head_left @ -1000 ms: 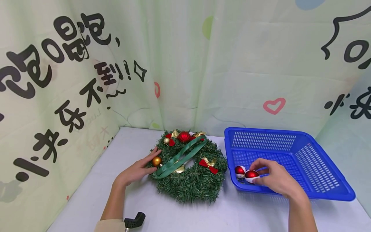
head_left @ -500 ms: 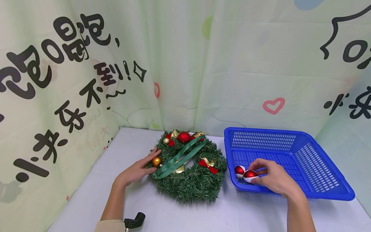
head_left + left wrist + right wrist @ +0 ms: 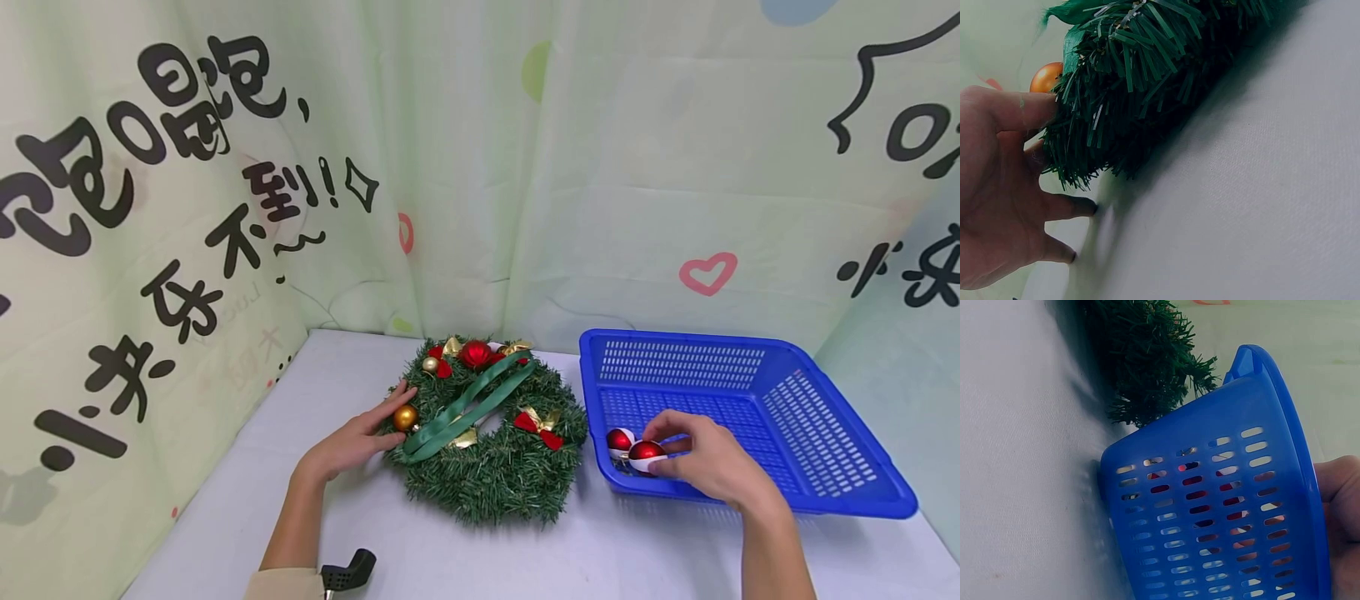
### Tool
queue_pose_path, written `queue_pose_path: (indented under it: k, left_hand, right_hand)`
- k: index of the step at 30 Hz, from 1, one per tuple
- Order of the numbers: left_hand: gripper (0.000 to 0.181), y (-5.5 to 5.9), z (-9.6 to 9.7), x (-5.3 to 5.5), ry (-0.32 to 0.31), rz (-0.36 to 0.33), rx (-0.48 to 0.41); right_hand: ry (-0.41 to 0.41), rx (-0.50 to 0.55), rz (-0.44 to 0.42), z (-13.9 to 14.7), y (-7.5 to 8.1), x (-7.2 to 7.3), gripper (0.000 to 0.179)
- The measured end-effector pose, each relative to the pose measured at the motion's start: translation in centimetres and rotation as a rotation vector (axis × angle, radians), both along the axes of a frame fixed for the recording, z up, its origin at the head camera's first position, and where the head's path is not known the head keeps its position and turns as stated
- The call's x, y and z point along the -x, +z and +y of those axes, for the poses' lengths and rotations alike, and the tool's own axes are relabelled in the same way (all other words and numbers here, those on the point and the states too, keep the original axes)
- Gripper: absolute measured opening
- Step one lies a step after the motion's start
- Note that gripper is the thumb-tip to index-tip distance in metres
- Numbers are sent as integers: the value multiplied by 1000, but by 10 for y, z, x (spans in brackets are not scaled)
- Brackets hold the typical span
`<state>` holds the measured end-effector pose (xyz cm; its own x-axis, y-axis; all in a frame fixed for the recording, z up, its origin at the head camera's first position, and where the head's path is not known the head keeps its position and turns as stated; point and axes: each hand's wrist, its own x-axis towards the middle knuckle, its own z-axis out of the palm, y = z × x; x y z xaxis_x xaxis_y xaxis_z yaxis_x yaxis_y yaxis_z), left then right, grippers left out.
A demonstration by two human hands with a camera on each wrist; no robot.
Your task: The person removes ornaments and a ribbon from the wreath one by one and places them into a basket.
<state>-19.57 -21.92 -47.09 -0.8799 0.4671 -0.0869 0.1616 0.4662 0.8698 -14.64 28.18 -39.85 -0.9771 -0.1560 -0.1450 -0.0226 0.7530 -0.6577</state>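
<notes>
A green Christmas wreath with red bows, baubles and a dark green ribbon lies on the table. My left hand is at its left edge, thumb and fingertips touching the greenery beside a gold bauble. The left wrist view has the fingers spread, two of them reaching down toward the tabletop. Inside the blue basket, my right hand pinches a red-and-white bauble between thumb and fingers. Another red-and-white bauble sits right beside it. In the right wrist view the basket wall mostly hides both baubles.
The basket stands right of the wreath, its near-left corner close to the greenery. A black angled object pokes in at the front edge by the left sleeve. Printed curtains hang behind and at both sides of the white table.
My right hand and the bauble it pinches have shifted very slightly left within the basket. The left hand and the wreath stay where they were.
</notes>
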Motion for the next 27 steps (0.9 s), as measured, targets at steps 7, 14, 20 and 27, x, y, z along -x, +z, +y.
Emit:
queue_pose_path:
  k: [7, 14, 20, 27]
  left_hand:
    - [72, 0, 0, 1, -3, 1, 0]
    - [73, 1, 1, 1, 4, -6, 4]
    - [72, 2, 1, 0, 3, -5, 3]
    - [73, 1, 1, 0, 1, -4, 1]
  right_hand:
    - [-5, -6, -6, -1, 0, 1, 33]
    - [-19, 42, -7, -1, -1, 0, 36]
    - [-20, 51, -2, -1, -1, 0, 35]
    - [-18, 59, -1, -1, -1, -1, 34]
